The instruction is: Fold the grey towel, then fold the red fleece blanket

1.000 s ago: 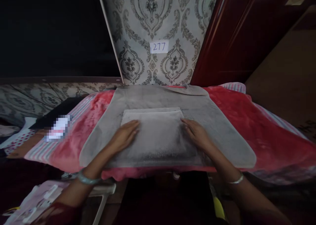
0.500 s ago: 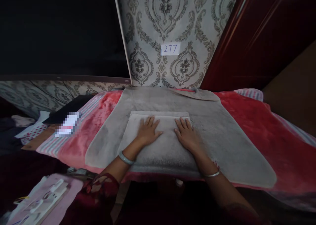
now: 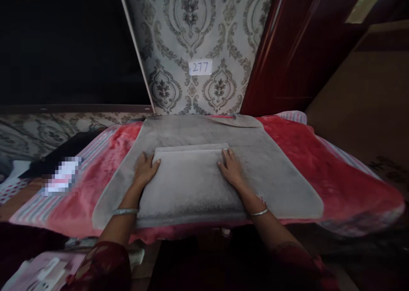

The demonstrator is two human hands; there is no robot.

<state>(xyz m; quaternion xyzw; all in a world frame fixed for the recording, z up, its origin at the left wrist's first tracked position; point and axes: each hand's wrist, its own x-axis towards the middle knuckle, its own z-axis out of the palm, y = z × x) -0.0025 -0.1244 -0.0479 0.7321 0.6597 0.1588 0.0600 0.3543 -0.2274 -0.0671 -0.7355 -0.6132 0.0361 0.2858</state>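
Observation:
A folded grey plush cloth [image 3: 190, 180] lies near the front of a larger grey mat [image 3: 284, 193]. At the folded cloth's left edge is my left hand [image 3: 144, 169], fingers spread, the thumb reaching onto the cloth. My right hand [image 3: 232, 168] rests at its upper right corner with the fingers apart, touching the edge. Neither hand is closed around anything. A bracelet circles each wrist.
A red blanket [image 3: 306, 167] with striped borders lies under the mat. A dark screen [image 3: 64, 48] stands at the left, and a dark red panel [image 3: 287, 44] at the right. The patterned wall carries a paper marked 277 [image 3: 200, 67]. A pixelated item [image 3: 62, 176] lies at left.
My left hand has slid off the top of the folded cloth to its left edge. My right hand has moved to the right edge. The view has turned to the right.

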